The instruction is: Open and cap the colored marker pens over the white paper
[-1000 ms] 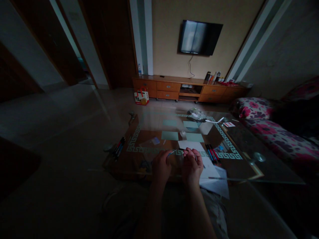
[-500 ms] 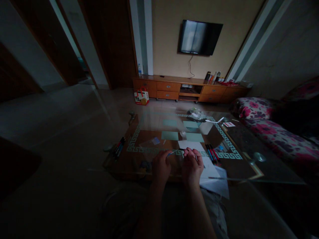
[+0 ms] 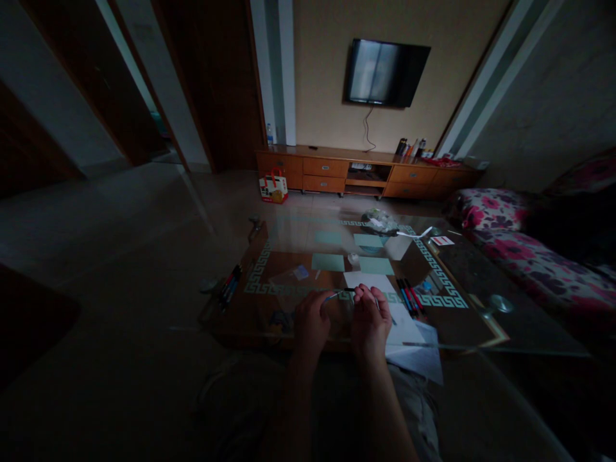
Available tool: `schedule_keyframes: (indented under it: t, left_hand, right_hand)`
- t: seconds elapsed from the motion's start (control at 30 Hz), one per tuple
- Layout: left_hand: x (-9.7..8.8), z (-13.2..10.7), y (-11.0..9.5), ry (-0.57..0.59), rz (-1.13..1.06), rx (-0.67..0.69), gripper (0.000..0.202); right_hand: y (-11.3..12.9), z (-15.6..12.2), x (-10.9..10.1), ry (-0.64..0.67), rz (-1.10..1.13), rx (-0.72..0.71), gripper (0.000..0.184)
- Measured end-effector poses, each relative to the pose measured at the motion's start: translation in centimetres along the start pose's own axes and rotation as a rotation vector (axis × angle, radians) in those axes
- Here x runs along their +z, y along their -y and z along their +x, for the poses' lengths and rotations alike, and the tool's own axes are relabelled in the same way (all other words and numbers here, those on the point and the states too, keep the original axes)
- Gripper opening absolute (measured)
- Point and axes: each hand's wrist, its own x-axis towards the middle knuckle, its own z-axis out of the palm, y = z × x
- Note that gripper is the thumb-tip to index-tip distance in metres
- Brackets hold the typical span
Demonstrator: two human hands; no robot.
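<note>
Both hands are held close together above the near edge of the glass table. Between them runs a thin pen, pale and blue at its left part and black at its right part. My left hand pinches the blue end. With bent fingertips my right hand grips the black end, and a thin pale piece shows by its fingers, too small to make out. Under and beside the right hand lie white paper sheets. Several black, red and blue pens rest just right of the paper.
More pens lie at the table's left edge. A small clear packet and a white roll-like item sit beyond my hands. Farther back are a crumpled plastic bag and a card. A floral sofa stands at right.
The fingers of my right hand have shifted slightly at the pen's black end. Otherwise hands and objects stay in place.
</note>
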Motion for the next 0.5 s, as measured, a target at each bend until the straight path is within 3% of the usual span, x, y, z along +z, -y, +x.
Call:
schedule_keyframes:
  t: [0.5]
  left_hand:
    - [-0.17, 0.11, -0.11, -0.022, -0.017, 0.027, 0.043]
  right_hand:
    - [-0.03, 0.11, 0.43, -0.057, 0.012, 0.084, 0.039]
